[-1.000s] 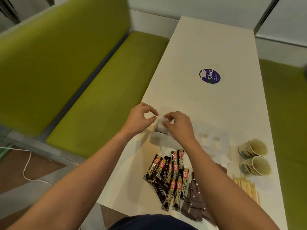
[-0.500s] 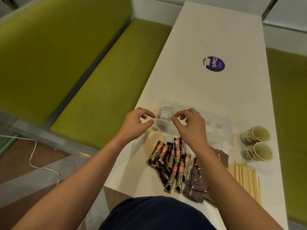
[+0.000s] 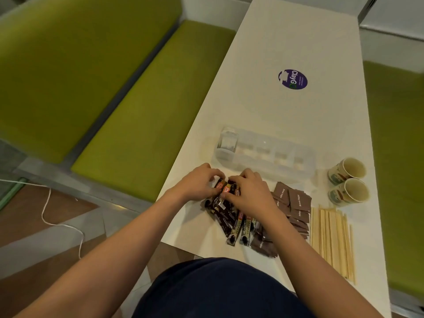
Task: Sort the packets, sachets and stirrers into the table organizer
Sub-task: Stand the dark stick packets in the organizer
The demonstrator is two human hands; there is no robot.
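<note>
Left hand (image 3: 199,185) and right hand (image 3: 251,194) are curling their grips round the upper ends of the coffee stick packets (image 3: 226,220). The packets are looking light, slick and bendy, and are probably needing squeezing together as one bundle.

I see a long white worktop (image 3: 275,111) with a round purple sticker (image 3: 293,79) farther up it. Nearer me, a clear organizer (image 3: 263,152) sits crosswise. In front of it, left to right, lie a heap of dark stick packets (image 3: 231,223), brown sachets (image 3: 296,203) touching them, then wooden stirrers (image 3: 330,237) laid lengthwise. Two paper cups (image 3: 346,171) sit side by side right of the organizer.
</note>
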